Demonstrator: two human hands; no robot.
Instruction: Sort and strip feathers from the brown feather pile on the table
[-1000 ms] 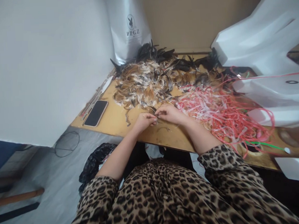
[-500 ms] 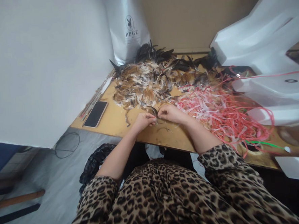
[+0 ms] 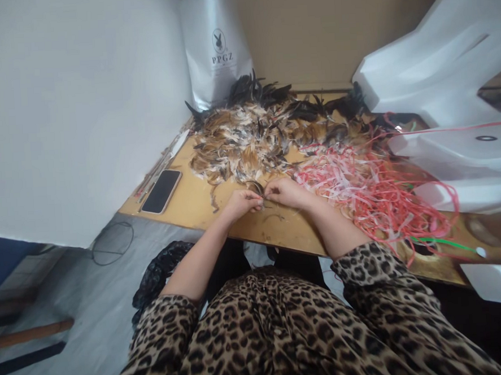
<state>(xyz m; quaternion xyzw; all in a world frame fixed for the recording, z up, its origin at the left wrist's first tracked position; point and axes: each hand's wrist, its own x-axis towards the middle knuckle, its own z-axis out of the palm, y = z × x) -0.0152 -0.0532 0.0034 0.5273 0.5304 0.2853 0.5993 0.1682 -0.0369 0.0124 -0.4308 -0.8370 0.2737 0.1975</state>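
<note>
My left hand (image 3: 242,203) and my right hand (image 3: 285,192) meet fingertip to fingertip at the near edge of a wooden table (image 3: 192,199). Both hands are closed in a pinch on a small bunch of dark brown feathers (image 3: 257,187) between them. Just beyond my hands lies a big heap of brown, white and black feathers (image 3: 251,136). A tangle of red and pink plastic strips (image 3: 369,188) spreads to the right of my right hand, close to my forearm.
A black phone (image 3: 161,190) lies on the table's left part beside some thin sticks (image 3: 159,165). A silver bag marked PPGZ (image 3: 216,48) stands at the back. White foam blocks (image 3: 443,85) crowd the right side. A black bag (image 3: 162,269) sits on the floor.
My hands stay together on the feathers with only small finger movements. The view has shifted slightly.
</note>
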